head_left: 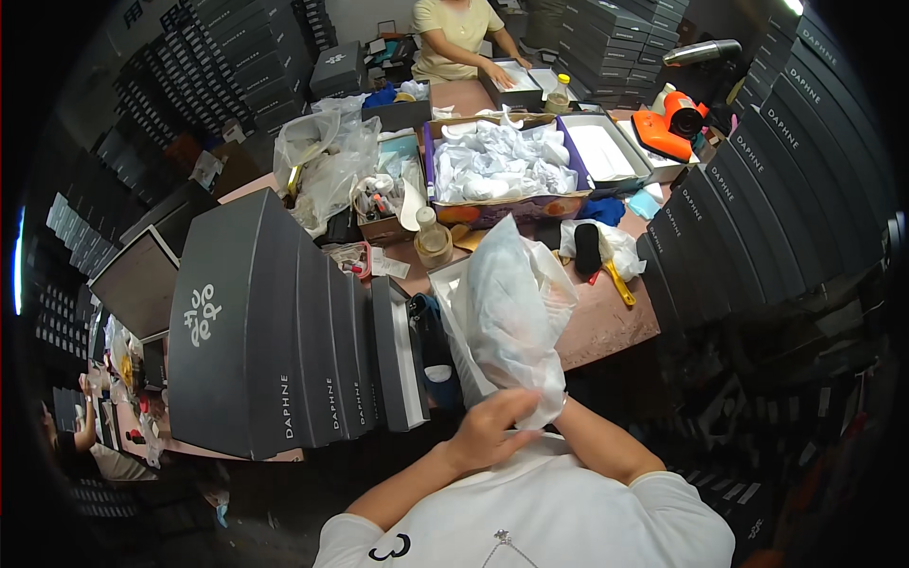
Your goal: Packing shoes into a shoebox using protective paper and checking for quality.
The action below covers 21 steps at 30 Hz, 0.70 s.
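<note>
A large piece of thin white wrapping paper (516, 308) stands up in front of me, creased and partly see-through. What it wraps, if anything, I cannot make out. My left hand (492, 428) has its fingers and thumb closed on the paper's lower end. My right forearm (606, 440) reaches behind that same end, and the paper hides the right hand. Just behind the paper lies an open white-lined shoebox (459, 327). Left of it a dark shoe (433, 341) rests beside a narrow upright grey box part (402, 360).
Dark grey shoeboxes (232, 331) stand in a row at left; more boxes (748, 208) are stacked at right. A carton (507, 204) of crumpled white paper sits beyond, near a bottle (433, 241), a black brush (587, 248) and an orange heat gun (668, 133). Across the table, a person (459, 38) handles a box.
</note>
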Motion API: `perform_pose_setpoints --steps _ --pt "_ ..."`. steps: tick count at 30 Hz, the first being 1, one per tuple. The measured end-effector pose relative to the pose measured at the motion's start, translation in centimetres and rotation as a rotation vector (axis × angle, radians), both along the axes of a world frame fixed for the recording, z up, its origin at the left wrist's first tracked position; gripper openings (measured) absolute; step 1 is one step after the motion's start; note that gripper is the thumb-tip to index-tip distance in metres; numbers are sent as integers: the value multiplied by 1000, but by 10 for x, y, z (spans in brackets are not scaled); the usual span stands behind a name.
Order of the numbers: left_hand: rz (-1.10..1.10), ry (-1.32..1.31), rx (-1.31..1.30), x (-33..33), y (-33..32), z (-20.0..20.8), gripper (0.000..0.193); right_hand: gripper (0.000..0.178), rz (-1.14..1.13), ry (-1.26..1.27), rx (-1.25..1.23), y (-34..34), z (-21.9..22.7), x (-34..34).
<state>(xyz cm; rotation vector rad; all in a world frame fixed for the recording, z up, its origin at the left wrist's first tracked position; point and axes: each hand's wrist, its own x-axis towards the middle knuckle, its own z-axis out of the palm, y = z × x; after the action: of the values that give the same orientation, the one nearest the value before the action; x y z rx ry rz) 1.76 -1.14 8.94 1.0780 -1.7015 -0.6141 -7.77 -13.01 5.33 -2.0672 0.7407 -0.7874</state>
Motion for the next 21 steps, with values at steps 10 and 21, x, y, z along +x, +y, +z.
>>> perform_pose_setpoints --steps 10,21 --pt "155 1737 922 8 -58 -15 69 54 102 -12 172 -3 28 -14" --pt "384 1372 373 23 -103 -5 78 50 144 26 553 9 73 -113"
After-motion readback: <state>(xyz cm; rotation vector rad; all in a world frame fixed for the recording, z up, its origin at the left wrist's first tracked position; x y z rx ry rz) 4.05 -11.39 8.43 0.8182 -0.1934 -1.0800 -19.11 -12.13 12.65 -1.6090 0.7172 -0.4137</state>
